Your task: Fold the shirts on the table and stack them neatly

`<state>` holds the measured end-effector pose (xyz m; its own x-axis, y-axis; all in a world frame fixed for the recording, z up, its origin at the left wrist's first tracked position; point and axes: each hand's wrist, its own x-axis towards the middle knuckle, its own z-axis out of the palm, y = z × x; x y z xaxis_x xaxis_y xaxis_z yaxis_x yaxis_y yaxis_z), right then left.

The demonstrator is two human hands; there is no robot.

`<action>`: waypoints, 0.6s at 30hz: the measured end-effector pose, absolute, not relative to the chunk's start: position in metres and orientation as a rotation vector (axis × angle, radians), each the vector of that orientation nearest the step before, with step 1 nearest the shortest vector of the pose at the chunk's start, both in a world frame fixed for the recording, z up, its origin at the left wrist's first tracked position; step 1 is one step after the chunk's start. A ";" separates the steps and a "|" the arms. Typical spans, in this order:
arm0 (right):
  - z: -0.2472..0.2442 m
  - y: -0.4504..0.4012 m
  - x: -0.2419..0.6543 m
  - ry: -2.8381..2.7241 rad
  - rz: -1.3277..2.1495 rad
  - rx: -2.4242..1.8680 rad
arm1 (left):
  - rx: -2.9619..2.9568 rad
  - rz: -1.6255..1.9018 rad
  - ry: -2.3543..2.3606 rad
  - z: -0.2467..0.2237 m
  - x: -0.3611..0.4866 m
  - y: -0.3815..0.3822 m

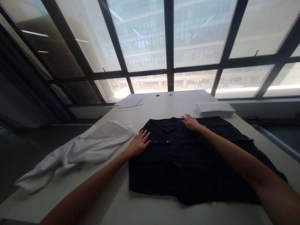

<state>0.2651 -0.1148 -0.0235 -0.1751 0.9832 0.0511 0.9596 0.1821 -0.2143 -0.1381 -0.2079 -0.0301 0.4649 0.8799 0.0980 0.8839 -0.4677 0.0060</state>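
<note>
A dark navy shirt (194, 168) with a collar and small pale buttons lies spread on the white table (112, 203). My left hand (138, 143) rests on the shirt's left edge, palm down with fingers spread. Farther up, my right hand (191, 122) lies flat near the shirt's top edge, to the right of the collar, fingers stretched out. Neither hand grips any cloth. Part of the shirt's right side is hidden beneath my right forearm.
A crumpled white cloth (91, 145) lies left of the shirt, partly along the table's left side. Folded white cloth (215, 108) sits at the back right. Paper sheets (130, 101) lie at the far left, before tall windows (145, 37). A dark curtain hangs at left.
</note>
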 end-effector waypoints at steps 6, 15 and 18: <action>-0.043 -0.139 0.349 -2.371 0.191 -1.921 | -2.656 -0.168 -1.617 -0.034 -0.148 -0.206; -0.051 -0.162 0.431 -2.191 0.142 -2.131 | -2.706 -0.087 -1.596 -0.027 -0.154 -0.198; -0.049 -0.162 0.457 -2.078 0.089 -2.219 | -2.858 0.020 -1.541 -0.007 -0.161 -0.189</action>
